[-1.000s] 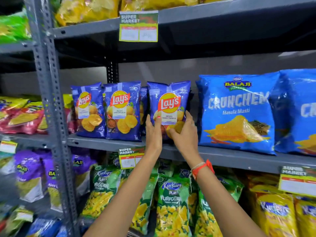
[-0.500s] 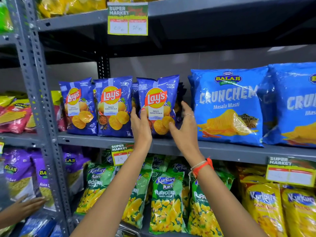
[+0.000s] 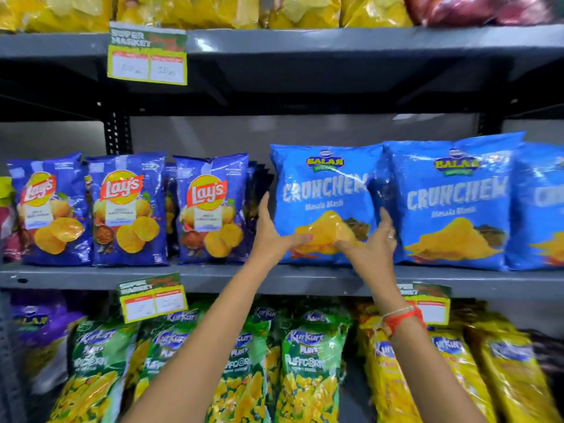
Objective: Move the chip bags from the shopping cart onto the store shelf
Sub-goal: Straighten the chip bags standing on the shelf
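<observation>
A light-blue Crunchem chip bag (image 3: 323,184) stands upright on the grey middle shelf (image 3: 198,277). My left hand (image 3: 270,236) clasps its lower left edge, thumb across the front. My right hand (image 3: 370,244) holds its lower right side, fingers behind the bag's edge. To the left stand three dark-blue Lay's bags, the nearest Lay's bag (image 3: 212,209) just beside my left hand and not touched. A second Crunchem bag (image 3: 454,203) stands right of my right hand. The shopping cart is out of view.
Green Kurkure Puffcorn bags (image 3: 308,370) and yellow Kurkure bags (image 3: 457,370) fill the shelf below my arms. Yellow bags (image 3: 213,10) line the top shelf. Price tags (image 3: 147,53) hang from the shelf edges. A third Crunchem bag (image 3: 540,206) is at the far right.
Both hands left the rightmost Lay's bag and moved right onto the first Crunchem bag. The view shifted right and closer to the shelf.
</observation>
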`<move>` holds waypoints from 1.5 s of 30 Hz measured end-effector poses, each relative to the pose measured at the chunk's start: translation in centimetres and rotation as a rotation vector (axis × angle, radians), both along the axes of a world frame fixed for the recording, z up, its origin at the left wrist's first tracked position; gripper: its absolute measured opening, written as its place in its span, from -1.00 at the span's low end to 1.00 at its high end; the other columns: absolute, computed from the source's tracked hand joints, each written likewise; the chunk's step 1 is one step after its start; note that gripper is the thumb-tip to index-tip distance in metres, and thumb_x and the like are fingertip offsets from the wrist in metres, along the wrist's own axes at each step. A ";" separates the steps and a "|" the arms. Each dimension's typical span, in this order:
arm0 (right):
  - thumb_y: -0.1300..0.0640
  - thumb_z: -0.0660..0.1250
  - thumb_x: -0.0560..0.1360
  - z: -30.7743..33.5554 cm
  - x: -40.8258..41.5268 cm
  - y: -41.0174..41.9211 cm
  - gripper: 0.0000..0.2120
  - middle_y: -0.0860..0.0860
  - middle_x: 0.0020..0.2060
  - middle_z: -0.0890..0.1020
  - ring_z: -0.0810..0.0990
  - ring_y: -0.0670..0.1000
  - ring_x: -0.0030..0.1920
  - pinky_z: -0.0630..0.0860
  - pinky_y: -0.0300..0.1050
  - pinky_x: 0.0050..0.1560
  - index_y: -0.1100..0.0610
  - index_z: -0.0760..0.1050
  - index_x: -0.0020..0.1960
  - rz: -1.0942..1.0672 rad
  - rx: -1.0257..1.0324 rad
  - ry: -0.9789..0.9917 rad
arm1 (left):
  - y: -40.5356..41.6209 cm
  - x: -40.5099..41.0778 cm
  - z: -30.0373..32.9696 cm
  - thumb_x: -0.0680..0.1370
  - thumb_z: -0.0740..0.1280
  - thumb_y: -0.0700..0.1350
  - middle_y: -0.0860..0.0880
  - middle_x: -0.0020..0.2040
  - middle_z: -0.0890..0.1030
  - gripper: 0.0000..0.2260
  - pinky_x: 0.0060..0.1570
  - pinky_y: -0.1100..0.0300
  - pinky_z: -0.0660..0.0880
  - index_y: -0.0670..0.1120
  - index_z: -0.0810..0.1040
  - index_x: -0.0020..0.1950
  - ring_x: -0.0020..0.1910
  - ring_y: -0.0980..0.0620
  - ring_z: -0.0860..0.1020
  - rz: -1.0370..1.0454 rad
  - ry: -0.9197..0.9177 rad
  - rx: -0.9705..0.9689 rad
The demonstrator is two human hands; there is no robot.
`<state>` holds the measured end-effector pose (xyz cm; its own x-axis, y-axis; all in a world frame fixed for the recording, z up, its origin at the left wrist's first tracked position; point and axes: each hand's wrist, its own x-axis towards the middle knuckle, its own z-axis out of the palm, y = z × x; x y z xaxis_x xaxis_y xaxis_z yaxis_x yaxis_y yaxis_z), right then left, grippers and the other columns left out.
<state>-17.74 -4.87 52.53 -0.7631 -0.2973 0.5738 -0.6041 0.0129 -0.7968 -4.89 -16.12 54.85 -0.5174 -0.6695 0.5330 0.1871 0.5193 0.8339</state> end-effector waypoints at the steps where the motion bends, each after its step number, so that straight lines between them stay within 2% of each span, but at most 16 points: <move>1: 0.19 0.55 0.24 -0.2 -0.3 -0.2 0.05 0.22 0.50 0.18 0.17 0.22 0.49 0.13 0.10 0.48 0.19 -0.01 0.54 0.059 0.042 -0.029 | -0.1 -0.3 -0.2 0.28 0.53 -0.32 -0.08 0.49 0.24 0.00 0.24 0.28 0.34 -0.03 -0.06 0.50 0.34 0.06 0.30 -0.046 0.000 0.054; 3: 0.18 0.57 0.25 -0.5 -1.0 -0.3 0.11 0.22 0.51 0.15 0.17 0.21 0.50 0.13 0.11 0.50 0.19 -0.09 0.55 0.140 0.080 -0.042 | -0.1 -1.2 -0.8 0.27 0.51 -0.37 -0.08 0.43 0.33 -0.04 0.10 0.34 0.38 -0.07 0.00 0.48 0.25 0.09 0.35 -0.079 0.014 0.078; 7: 0.24 0.55 0.25 -0.1 -1.7 -0.3 0.09 0.21 0.48 0.15 0.16 0.17 0.50 0.15 0.07 0.50 0.17 -0.10 0.54 0.218 0.070 -0.030 | -0.2 -1.7 -1.8 0.26 0.51 -0.38 0.01 0.32 0.41 -0.08 0.13 0.24 0.40 -0.04 0.09 0.47 0.23 0.10 0.41 -0.049 0.049 0.044; 10: 0.26 0.54 0.27 0.1 -2.2 0.0 0.08 0.14 0.51 0.14 0.15 0.11 0.51 0.18 0.03 0.50 0.15 -0.11 0.55 0.305 0.069 -0.039 | -0.2 -1.5 -2.7 0.24 0.54 -0.33 0.24 0.17 0.46 -0.08 -0.06 0.54 0.43 0.02 0.11 0.45 0.08 0.42 0.48 -0.023 0.068 -0.022; 12: 0.24 0.55 0.27 0.1 -2.4 0.1 0.09 0.12 0.52 0.14 0.15 0.10 0.52 0.20 0.04 0.50 0.13 -0.12 0.54 0.347 0.082 -0.047 | -0.1 -1.6 -3.0 0.25 0.54 -0.32 0.26 0.14 0.46 -0.08 -0.14 0.60 0.43 0.05 0.11 0.45 0.05 0.43 0.48 0.002 0.082 -0.032; 15: 0.22 0.55 0.28 0.1 -2.8 0.1 0.08 0.13 0.50 0.19 0.19 0.13 0.49 0.23 0.12 0.49 0.12 -0.11 0.54 0.355 0.098 -0.044 | 0.0 -1.8 -3.1 0.26 0.52 -0.34 0.17 0.19 0.44 -0.07 -0.06 0.49 0.46 0.03 0.08 0.46 0.17 0.16 0.45 0.019 0.099 -0.021; 19: 0.17 0.56 0.27 0.2 -3.1 0.1 0.09 0.16 0.48 0.21 0.21 0.16 0.49 0.25 0.13 0.47 0.12 -0.12 0.54 0.342 0.122 -0.034 | 0.4 -1.6 -3.0 0.25 0.53 -0.33 0.14 0.22 0.40 -0.04 0.04 0.32 0.42 0.04 0.04 0.47 0.22 0.09 0.42 0.046 0.087 -0.022; 23: 0.10 0.56 0.28 0.6 -2.9 1.0 0.08 0.15 0.49 0.18 0.19 0.11 0.50 0.24 -0.03 0.43 0.10 -0.09 0.54 0.280 0.043 0.034 | 2.1 -1.5 -2.6 0.25 0.56 -0.22 0.02 0.45 0.26 -0.01 0.36 0.11 0.30 0.05 0.00 0.49 0.42 0.05 0.28 0.182 0.152 -0.090; 26: 0.16 0.53 0.31 1.5 -3.3 3.2 -0.08 0.09 0.41 0.32 0.34 0.05 0.39 0.32 -0.11 0.31 0.07 0.07 0.51 0.231 -0.143 0.092 | 4.5 -2.1 -1.9 0.32 0.51 -0.17 0.06 0.42 0.25 -0.15 0.39 0.20 0.22 -0.01 0.10 0.48 0.40 0.13 0.22 0.331 0.273 -0.221; 29: 0.22 0.46 0.36 2.5 -4.9 6.3 -0.31 0.07 0.29 0.44 0.43 0.01 0.25 0.41 -0.07 0.25 0.07 0.25 0.41 0.127 -0.319 0.141 | 7.4 -3.8 -1.0 0.40 0.41 -0.19 -0.13 0.46 0.26 -0.36 0.43 0.41 0.06 -0.12 0.22 0.43 0.48 -0.04 0.19 0.458 0.380 -0.415; 32: 0.27 0.42 0.34 3.0 -8.0 9.5 -0.40 0.12 0.28 0.48 0.45 0.06 0.26 0.39 -0.02 0.31 0.14 0.34 0.35 -0.096 -0.372 0.148 | 10.2 -6.7 -0.6 0.44 0.33 -0.21 -0.10 0.42 0.33 -0.45 0.44 0.40 0.09 -0.14 0.26 0.41 0.45 -0.03 0.24 0.389 0.435 -0.521; 35: 0.24 0.44 0.32 2.4 -11.4 12.4 -0.36 0.18 0.30 0.45 0.40 0.18 0.31 0.34 -0.10 0.29 0.19 0.34 0.36 -0.254 -0.260 0.110 | 12.5 -10.5 -0.6 0.44 0.35 -0.21 0.02 0.33 0.39 -0.46 0.34 0.11 0.36 -0.13 0.29 0.39 0.34 0.12 0.34 0.136 0.386 -0.413; 38: 0.15 0.49 0.34 1.0 -14.0 14.1 -0.23 0.23 0.39 0.37 0.30 0.22 0.42 0.24 0.09 0.43 0.24 0.22 0.45 -0.250 -0.066 0.079 | 13.6 -14.6 -0.8 0.40 0.43 -0.17 -0.04 0.43 0.29 -0.29 0.43 0.14 0.22 -0.15 0.16 0.46 0.43 0.06 0.26 0.015 0.200 -0.261; 40: 0.09 0.50 0.35 0.2 -15.0 14.5 -0.14 0.22 0.45 0.29 0.23 0.20 0.47 0.18 0.11 0.48 0.24 0.12 0.50 -0.191 0.003 0.035 | 13.7 -16.7 -1.1 0.37 0.48 -0.14 -0.09 0.51 0.17 -0.16 0.46 0.16 0.12 -0.14 0.04 0.50 0.50 -0.01 0.17 -0.046 0.085 -0.102; 42: 0.04 0.49 0.36 -0.4 -15.8 14.5 -0.07 0.18 0.51 0.18 0.14 0.17 0.52 0.14 0.10 0.51 0.20 0.00 0.53 -0.067 0.022 -0.038 | 13.7 -17.9 -1.4 0.35 0.50 -0.12 -0.10 0.53 0.16 -0.08 0.50 0.02 0.15 -0.12 -0.03 0.51 0.50 -0.04 0.17 -0.119 0.031 0.047; 45: 0.00 0.47 0.38 -0.7 -16.5 14.4 -0.02 0.10 0.54 0.11 0.08 0.13 0.54 0.15 0.09 0.50 0.11 -0.11 0.55 0.100 0.013 -0.086 | 14.0 -18.5 -2.3 0.35 0.50 -0.13 -0.07 0.51 0.22 -0.07 0.46 -0.05 0.24 -0.03 -0.07 0.51 0.47 -0.04 0.23 -0.171 0.001 0.087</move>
<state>-34.26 9.55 51.84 -0.7755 -0.3813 0.5032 -0.5323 -0.0336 -0.8459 -23.37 -2.15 52.56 -0.6275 -0.6151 0.4773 0.2672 0.4057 0.8741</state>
